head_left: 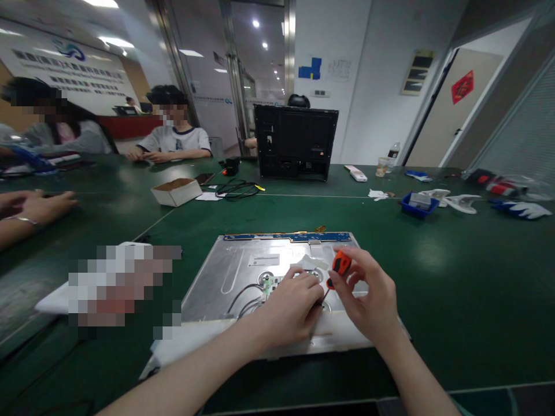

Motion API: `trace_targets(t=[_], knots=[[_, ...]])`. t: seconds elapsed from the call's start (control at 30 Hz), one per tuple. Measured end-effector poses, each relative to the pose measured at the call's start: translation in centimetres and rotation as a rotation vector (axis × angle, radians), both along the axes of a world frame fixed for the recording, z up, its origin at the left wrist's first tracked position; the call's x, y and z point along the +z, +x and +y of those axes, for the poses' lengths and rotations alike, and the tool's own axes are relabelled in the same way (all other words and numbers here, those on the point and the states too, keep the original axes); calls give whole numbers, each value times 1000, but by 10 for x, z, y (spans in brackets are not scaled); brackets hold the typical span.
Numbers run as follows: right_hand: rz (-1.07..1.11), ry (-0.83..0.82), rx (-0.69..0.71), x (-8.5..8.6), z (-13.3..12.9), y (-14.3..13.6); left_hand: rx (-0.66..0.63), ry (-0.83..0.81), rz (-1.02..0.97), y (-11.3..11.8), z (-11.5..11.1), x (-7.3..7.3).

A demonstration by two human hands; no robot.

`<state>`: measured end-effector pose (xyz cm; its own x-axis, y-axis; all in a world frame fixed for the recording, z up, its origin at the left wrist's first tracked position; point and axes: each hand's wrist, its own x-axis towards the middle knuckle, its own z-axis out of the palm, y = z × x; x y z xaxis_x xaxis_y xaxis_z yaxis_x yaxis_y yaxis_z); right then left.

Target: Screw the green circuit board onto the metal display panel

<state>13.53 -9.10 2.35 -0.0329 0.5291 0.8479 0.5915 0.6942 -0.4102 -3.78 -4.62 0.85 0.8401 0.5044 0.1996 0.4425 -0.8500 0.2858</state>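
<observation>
A display panel [234, 260] lies flat before me, its metal back facing up. Along its far edge runs a blue circuit strip [286, 237]. My right hand [375, 294] grips an orange and black screwdriver [342, 263] by its handle, with the thin shaft slanting down to the left. My left hand [295, 303] rests over the middle of the panel, fingers curled near the screwdriver's tip; what they pinch, if anything, is hidden. Partly under that hand is a small green circuit board [271, 284], with black cables [245, 297] leading off it to the left.
Beyond the panel stands a black monitor housing [297, 141]. A cardboard box [176, 192] and a coiled cable [238, 189] lie left of it. At right sits a blue tray [418, 205]. Several people sit around the green table [468, 277]; another person's hands [41, 208] are at left.
</observation>
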Motion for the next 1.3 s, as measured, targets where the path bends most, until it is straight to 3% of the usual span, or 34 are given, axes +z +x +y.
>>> trace_targets(t=[1.07, 1.3], knots=[[-5, -62, -7, 1, -1, -1, 11, 13, 10, 1, -2, 2], [31, -6, -28, 1, -1, -1, 2, 1, -9, -1, -2, 1]])
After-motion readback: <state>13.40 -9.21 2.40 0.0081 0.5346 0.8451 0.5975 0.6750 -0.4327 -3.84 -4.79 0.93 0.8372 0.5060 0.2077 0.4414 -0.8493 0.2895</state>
